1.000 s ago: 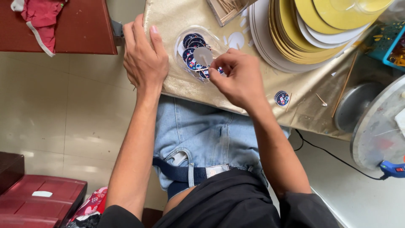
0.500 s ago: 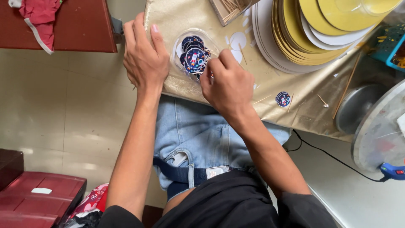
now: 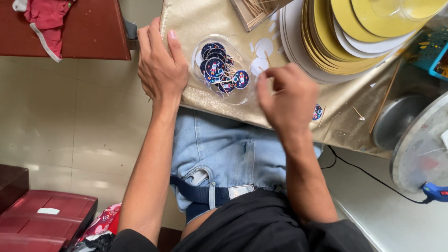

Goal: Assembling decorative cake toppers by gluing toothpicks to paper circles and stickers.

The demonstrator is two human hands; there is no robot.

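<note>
My left hand [image 3: 160, 69] lies flat on the gold cloth [image 3: 200, 21] beside a clear plastic dish [image 3: 242, 95]. Several round dark-blue toppers on wooden picks [image 3: 219, 70] lie in the dish. My right hand [image 3: 290, 100] hovers just right of the dish with its fingers curled and apart, and I see nothing in it. One more round blue sticker [image 3: 317, 112] lies on the cloth, partly behind that hand.
A stack of gold and white round cake boards [image 3: 354, 42] sits at the back right, with loose wooden sticks [image 3: 385, 95] beside it. White paper circles [image 3: 263, 46] lie near the dish. A grey turntable [image 3: 422, 149] and a blue glue gun [image 3: 436, 191] stand at right.
My right hand set a topper into the dish, then drew back to the right and now hovers with nothing in it. My left hand has stayed put.
</note>
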